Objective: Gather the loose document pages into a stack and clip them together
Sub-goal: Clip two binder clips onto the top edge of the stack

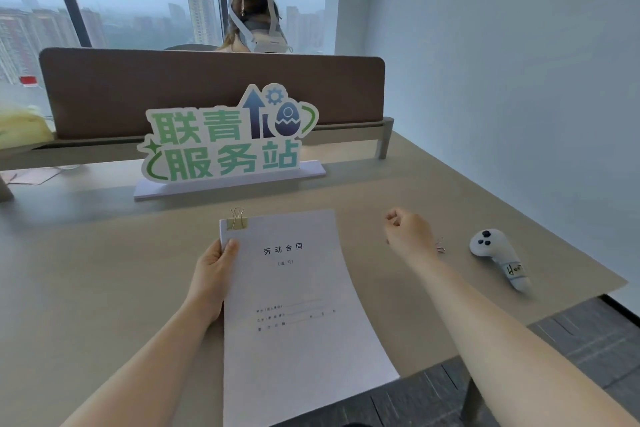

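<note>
The stack (294, 305) of pages lies lengthwise on the desk (104, 270), its near end overhanging the desk edge. Its cover page carries printed characters. A gold clip (237, 219) is fastened on the stack's far left corner, handles raised.

The left hand (211, 274) grips the stack's left edge, thumb on top of the cover, fingers beneath.

The right hand (407, 232) is off the paper, to the right of the stack, fingers curled into a loose fist holding nothing visible. Just beside its wrist a second clip (440, 246) lies on the desk, partly hidden.

Further right lies a white controller (498, 258). Behind the stack stands a green-lettered sign (225, 139), before a brown divider (207, 80). A person wearing a headset (266, 35) sits beyond it.
</note>
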A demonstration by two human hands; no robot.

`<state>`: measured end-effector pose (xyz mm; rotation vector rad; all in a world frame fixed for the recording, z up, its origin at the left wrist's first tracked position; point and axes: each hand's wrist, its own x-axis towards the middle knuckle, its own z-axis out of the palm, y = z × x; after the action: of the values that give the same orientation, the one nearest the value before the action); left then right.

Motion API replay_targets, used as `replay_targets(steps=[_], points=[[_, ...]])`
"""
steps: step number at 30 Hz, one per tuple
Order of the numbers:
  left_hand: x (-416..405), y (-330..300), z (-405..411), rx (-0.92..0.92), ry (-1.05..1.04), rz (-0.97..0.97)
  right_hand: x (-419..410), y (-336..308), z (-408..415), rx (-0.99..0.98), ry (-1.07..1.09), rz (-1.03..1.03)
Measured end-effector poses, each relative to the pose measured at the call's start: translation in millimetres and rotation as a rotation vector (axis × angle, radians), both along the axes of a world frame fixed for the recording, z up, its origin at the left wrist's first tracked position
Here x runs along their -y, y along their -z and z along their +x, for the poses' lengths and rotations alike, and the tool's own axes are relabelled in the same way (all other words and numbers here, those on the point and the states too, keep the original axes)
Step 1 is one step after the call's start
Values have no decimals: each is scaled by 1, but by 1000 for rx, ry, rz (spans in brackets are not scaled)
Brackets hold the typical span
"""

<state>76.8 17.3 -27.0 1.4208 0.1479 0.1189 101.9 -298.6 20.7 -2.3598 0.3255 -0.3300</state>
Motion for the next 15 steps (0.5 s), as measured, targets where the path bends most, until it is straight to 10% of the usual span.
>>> replay_targets(steps=[15], points=[[2, -2, -1, 0, -10, 24, 64, 29, -16, -131, 382, 61]])
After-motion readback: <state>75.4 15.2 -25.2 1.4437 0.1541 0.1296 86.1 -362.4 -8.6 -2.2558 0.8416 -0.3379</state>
